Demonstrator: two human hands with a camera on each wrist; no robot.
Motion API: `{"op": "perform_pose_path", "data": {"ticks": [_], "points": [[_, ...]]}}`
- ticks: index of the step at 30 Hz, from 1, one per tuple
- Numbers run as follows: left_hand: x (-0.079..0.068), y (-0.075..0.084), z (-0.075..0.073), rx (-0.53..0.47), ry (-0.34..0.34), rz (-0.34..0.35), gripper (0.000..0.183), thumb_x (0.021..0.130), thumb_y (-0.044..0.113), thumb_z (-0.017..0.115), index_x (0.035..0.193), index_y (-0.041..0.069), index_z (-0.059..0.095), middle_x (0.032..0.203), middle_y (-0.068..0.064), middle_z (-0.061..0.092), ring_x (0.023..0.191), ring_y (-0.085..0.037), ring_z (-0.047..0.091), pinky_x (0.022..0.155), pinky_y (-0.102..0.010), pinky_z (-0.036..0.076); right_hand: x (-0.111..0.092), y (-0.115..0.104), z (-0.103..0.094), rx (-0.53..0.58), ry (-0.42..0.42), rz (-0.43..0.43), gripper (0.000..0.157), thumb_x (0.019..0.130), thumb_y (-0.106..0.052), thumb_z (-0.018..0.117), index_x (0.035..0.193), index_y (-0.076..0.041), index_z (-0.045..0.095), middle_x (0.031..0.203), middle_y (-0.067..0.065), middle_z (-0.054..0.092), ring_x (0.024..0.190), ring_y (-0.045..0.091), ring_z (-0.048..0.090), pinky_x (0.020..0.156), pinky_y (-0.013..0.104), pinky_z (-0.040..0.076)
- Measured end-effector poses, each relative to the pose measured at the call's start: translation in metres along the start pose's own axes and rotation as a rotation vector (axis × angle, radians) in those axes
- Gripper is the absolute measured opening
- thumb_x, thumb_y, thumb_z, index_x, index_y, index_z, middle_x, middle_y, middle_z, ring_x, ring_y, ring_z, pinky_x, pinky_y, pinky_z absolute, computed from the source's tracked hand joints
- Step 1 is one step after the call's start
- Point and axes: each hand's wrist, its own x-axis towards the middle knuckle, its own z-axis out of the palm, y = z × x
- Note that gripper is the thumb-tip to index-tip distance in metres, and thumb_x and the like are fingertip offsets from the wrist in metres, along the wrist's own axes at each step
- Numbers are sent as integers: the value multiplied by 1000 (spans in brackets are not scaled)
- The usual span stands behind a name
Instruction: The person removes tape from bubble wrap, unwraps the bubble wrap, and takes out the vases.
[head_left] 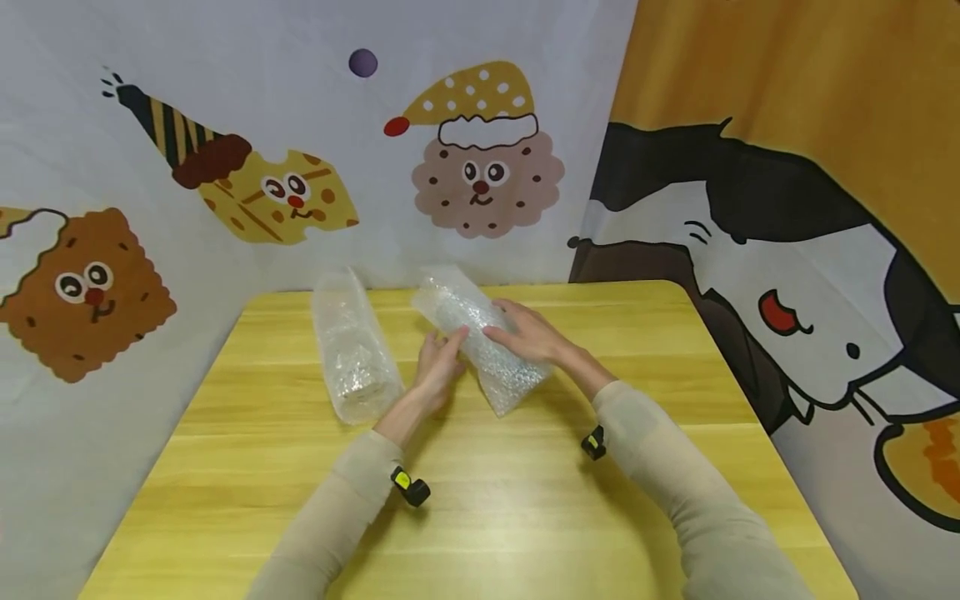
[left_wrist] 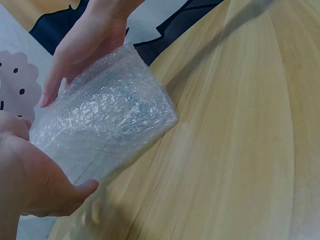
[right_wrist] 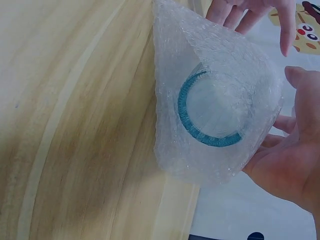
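A bubble-wrap bag (head_left: 480, 346) lies tilted between the two hands at the back middle of the table. Through its clear layers a round, clear item with a teal ring (right_wrist: 185, 112) shows in the right wrist view. My right hand (head_left: 531, 332) holds the bag along its right side, thumb on the near face and fingers round the far edge. At the bag's left side is my left hand (head_left: 438, 367), its fingers extended and its thumb pointing at the wrap. In the left wrist view the bag (left_wrist: 115, 110) covers part of the right hand's fingers.
A second bubble-wrap bundle (head_left: 352, 350) lies to the left, close to my left hand, with something round inside its near end. The wooden table (head_left: 487, 517) meets a cloth backdrop (head_left: 300, 42) printed with cartoon figures. Small black devices (head_left: 411, 487) sit on both wrists.
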Motion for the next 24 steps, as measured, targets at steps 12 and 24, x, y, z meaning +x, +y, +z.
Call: {"op": "perform_pose_path", "data": {"ticks": [12, 24], "points": [[9, -8, 0, -49, -18, 9, 67, 101, 32, 67, 156, 17, 32, 146, -17, 58, 128, -33, 64, 110, -52, 54, 3, -2, -1, 3, -17, 47, 78, 100, -56, 60, 163, -23, 28, 161, 16, 46, 140, 39, 53, 114, 60, 48], [3, -12, -7, -21, -38, -2, 67, 100, 33, 68, 155, 19, 33, 145, -17, 56, 130, -33, 63, 105, -49, 59, -8, -5, 7, 33, 41, 49, 77, 96, -52, 68, 158, -20, 37, 152, 15, 53, 123, 37, 64, 94, 54, 62]]}}
